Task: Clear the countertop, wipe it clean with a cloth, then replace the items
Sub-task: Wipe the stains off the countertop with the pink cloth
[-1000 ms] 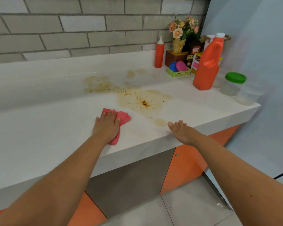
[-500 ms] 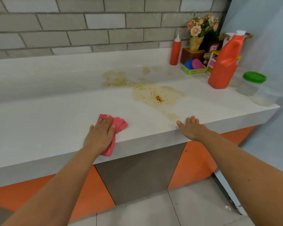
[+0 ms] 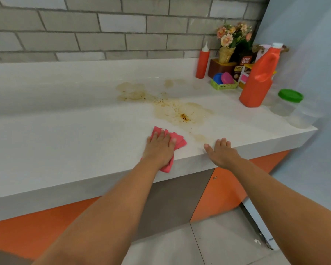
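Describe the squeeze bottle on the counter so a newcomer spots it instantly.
Follow the white countertop to its far right corner, where items cluster against the grey brick wall. The squeeze bottle stands upright at the cluster's left end. It is slim, red, with a white pointed nozzle, unlike the bigger handled orange jug.

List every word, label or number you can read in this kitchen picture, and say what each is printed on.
"GRAN": on the dark packet behind the green basket; the rest is hidden by the white and pink box.
Brown packet above it: a white two-line logo, too blurred to read with certainty.
Orange jug and red squeeze bottle: no label shows.
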`<state>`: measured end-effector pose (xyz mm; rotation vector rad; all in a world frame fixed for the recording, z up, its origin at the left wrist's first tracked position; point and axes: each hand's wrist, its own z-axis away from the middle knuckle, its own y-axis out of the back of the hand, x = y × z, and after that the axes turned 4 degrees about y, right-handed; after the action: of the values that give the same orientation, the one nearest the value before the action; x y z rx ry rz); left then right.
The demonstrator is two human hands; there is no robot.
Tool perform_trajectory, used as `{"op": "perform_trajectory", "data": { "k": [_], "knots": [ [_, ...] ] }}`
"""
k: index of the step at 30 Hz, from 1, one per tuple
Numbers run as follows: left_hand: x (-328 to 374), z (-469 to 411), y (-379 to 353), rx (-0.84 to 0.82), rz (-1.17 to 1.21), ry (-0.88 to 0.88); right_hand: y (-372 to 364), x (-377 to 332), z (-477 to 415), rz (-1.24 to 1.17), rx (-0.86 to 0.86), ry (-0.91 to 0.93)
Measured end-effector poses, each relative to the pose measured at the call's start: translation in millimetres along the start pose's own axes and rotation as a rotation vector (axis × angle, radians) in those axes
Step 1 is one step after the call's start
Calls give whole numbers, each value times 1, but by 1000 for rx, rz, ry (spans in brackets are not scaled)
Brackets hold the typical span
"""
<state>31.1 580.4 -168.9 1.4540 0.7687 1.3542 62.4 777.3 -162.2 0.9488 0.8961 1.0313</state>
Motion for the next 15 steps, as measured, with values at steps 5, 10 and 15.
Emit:
{"op": "perform_trajectory", "data": {
  "k": [5,10,15],
  "knots": [
    [-28,8,26,49,721,11,15,-29,11,-36,244,-16],
    [-72,-2,30,385,678,133,2,-144,20,-69,379,339],
    [-77,-12,17,396,538,147,-40,-178,7,108,179,269]
  ]
}}
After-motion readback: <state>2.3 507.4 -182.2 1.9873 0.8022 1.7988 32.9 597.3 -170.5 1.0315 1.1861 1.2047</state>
